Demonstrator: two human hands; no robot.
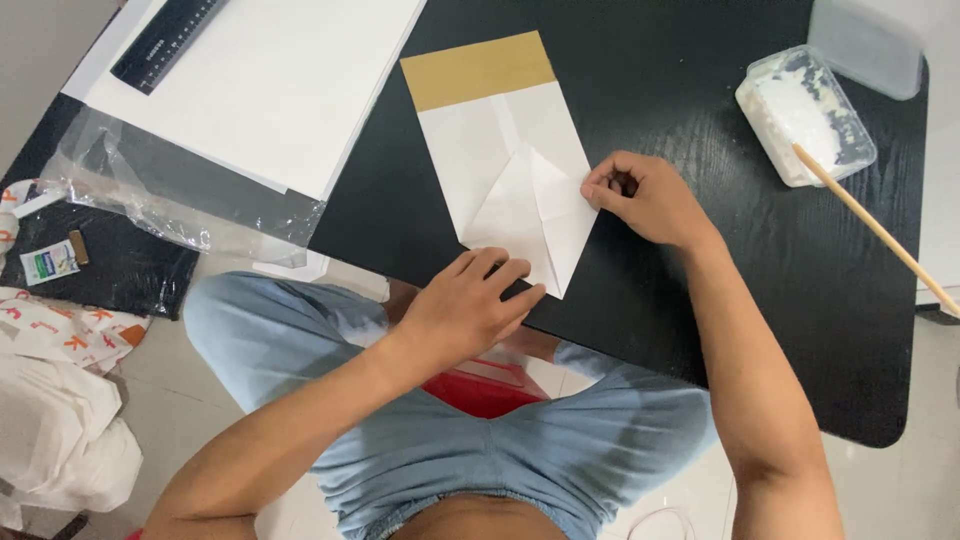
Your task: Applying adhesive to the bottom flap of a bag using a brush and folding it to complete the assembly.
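The folded white-and-tan paper [505,165] lies at the black table's [700,300] near edge, corners already creased into a point. Left hand [470,305] presses flat, fingers extended; right hand [640,195] pinches its right edge. Further folds appear outstanding.

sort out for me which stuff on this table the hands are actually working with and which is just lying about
In use:
- folded white paper with a brown strip
- left hand pressing its near edge
- right hand pinching its right edge

Lying about:
- black ruler
- white sheets
- clear plastic wrap
- tub of white paste
- wooden stick
- clear lid
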